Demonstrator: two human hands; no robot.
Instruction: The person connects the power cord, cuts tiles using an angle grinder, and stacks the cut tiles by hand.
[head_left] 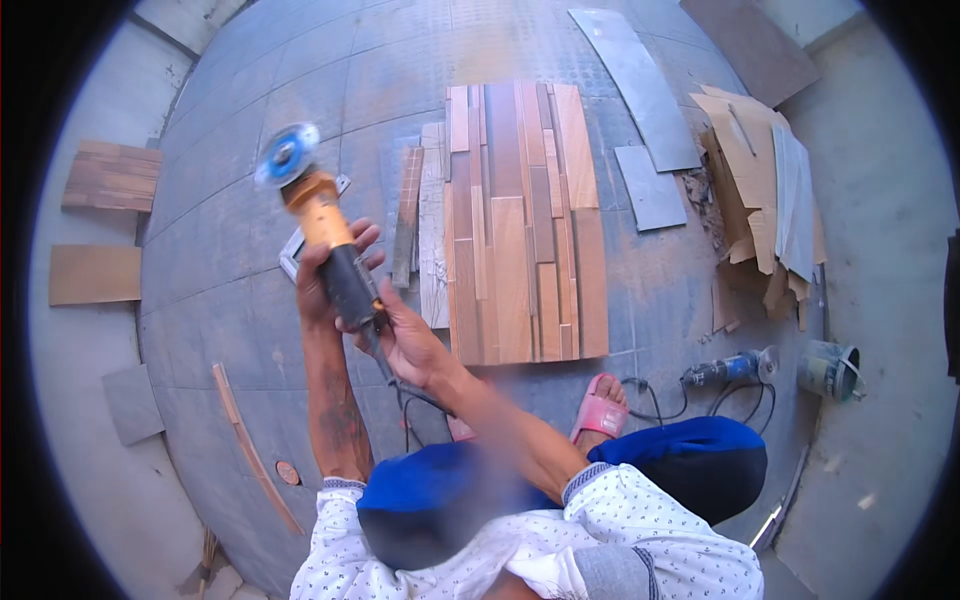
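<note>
I hold an orange and black angle grinder up at the left, its blue disc pointing away from me. My left hand is closed round its body from the left. My right hand grips the rear end, where a dark cord hangs down. Beside them lies a panel of staggered brown wood-look strips, with pale strips along its left side. A white-edged object lies on the floor partly behind my left hand.
Grey slabs and torn cardboard lie at the right. A second grinder with a coiled cord rests near a bucket. A long thin strip lies lower left. Loose tiles sit along the left edge. My sandalled foot is below the panel.
</note>
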